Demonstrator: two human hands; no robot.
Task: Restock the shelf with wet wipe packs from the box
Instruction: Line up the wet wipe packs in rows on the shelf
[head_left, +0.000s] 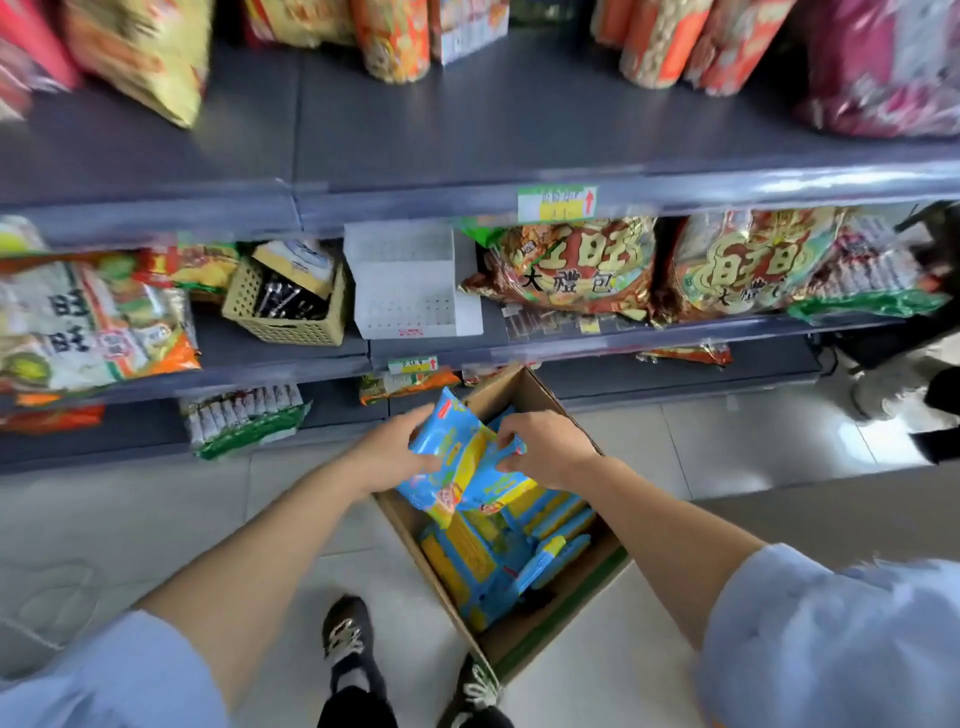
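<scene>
An open cardboard box (540, 639) stands on the floor in front of the shelf and holds several blue-and-yellow wet wipe packs (488, 561). Above its far end my left hand (387, 452) grips a blue pack (444, 434) by its left side. My right hand (545, 447) pinches the top of another pack (498, 480) beside it. Both packs hang just over the box. A white perforated tray (410, 283) stands on the middle shelf (571, 338), above and behind the box.
Snack bags fill the shelves: large red-and-gold bags (566, 265) right of the white tray, a yellow basket (285, 304) to its left. My shoes (345, 639) stand on the tiled floor left of the box. A dark object (930, 322) sits at the right edge.
</scene>
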